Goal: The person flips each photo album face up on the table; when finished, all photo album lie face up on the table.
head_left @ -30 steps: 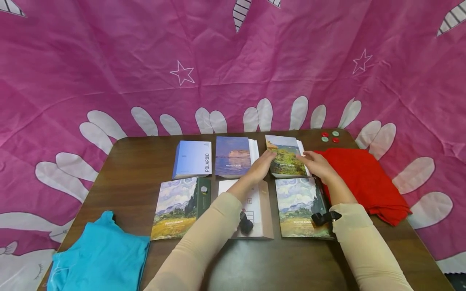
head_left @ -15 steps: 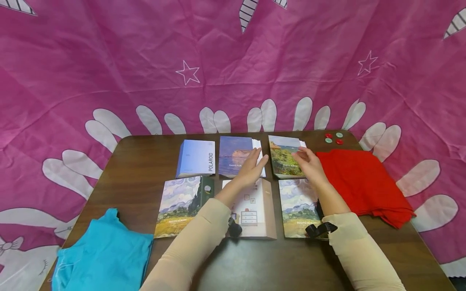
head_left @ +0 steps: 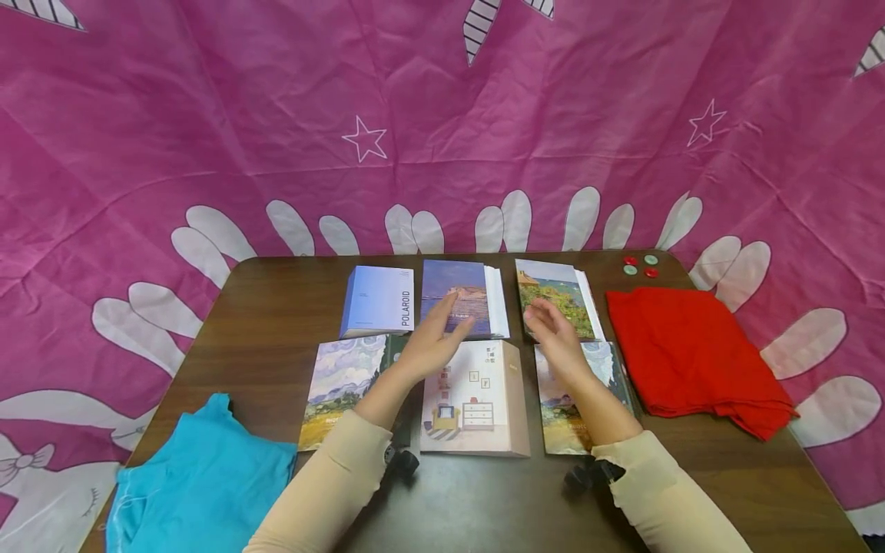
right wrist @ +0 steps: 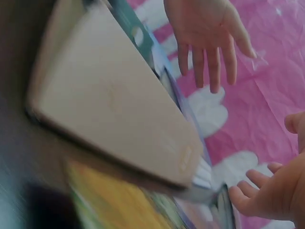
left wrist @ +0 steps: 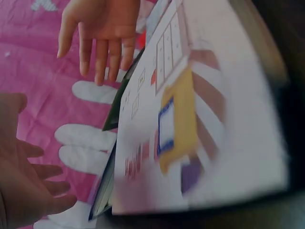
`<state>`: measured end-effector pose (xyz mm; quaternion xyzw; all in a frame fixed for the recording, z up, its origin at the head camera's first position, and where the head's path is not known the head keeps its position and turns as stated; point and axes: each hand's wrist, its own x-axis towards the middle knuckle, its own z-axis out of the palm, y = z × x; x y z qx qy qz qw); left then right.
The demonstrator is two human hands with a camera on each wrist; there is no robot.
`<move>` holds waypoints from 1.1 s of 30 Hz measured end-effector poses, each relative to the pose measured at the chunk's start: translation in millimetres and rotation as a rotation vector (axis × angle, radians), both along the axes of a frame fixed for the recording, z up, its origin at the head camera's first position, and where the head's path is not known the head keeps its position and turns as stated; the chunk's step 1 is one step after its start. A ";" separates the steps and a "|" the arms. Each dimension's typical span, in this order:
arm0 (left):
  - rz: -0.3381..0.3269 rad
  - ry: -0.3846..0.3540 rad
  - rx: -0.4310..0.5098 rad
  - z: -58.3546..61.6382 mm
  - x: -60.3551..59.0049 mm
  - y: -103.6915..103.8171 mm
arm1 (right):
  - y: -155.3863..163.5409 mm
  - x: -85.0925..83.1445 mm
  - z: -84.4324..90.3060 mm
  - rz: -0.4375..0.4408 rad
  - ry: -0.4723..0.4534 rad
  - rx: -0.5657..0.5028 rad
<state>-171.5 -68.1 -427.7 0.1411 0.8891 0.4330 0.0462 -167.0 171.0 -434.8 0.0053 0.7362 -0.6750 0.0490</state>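
- Dark brown wooden table (head_left: 276, 307), rounded corners.
- Far row, left to right: pale blue Polaroid album (head_left: 376, 301), seascape album (head_left: 456, 296), green landscape album (head_left: 556, 296).
- Near row: swirling-sky album (head_left: 339, 380), beige room-picture album (head_left: 477, 399), second swirling-sky album (head_left: 608, 369).
- Turquoise cloth (head_left: 200, 484) at near left corner.
- Red cloth (head_left: 691, 349) at right.
- Four small red and green discs (head_left: 640, 266) at far right corner.

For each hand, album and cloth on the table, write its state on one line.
left hand: open, holding nothing
right hand: open, holding nothing
cream album: closed, flat
Polaroid album: closed, flat
red cloth: folded
blue cloth: lying flat
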 end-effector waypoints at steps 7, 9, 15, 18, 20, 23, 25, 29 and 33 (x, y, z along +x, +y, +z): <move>0.036 0.045 -0.022 -2.5 20.6 -27.3 | -32.2 23.9 -3.5 0.066 0.045 -0.045; 0.047 0.049 -0.032 -3.6 28.1 -34.7 | -41.9 30.5 -5.1 0.077 0.042 -0.074; 0.114 0.031 -0.021 -7.2 50.9 -61.2 | -65.2 48.0 -10.4 0.129 0.021 -0.065; 0.158 0.017 -0.013 -9.8 61.1 -73.8 | -75.6 53.2 -12.3 0.157 0.026 -0.043; 0.180 0.021 -0.005 -13.1 66.9 -82.0 | -83.2 55.7 -13.8 0.177 0.020 -0.027; 0.206 0.033 0.009 -18.2 74.3 -93.6 | -94.5 58.5 -16.8 0.219 0.010 -0.020; 0.218 0.042 0.010 -22.0 79.2 -102.4 | -101.9 60.4 -18.6 0.250 0.001 -0.023; 0.262 0.069 -0.004 -27.5 88.5 -121.6 | -116.1 64.0 -22.4 0.314 -0.012 -0.028; 0.314 0.087 -0.024 -31.6 94.5 -136.2 | -127.7 68.6 -23.8 0.392 -0.050 -0.032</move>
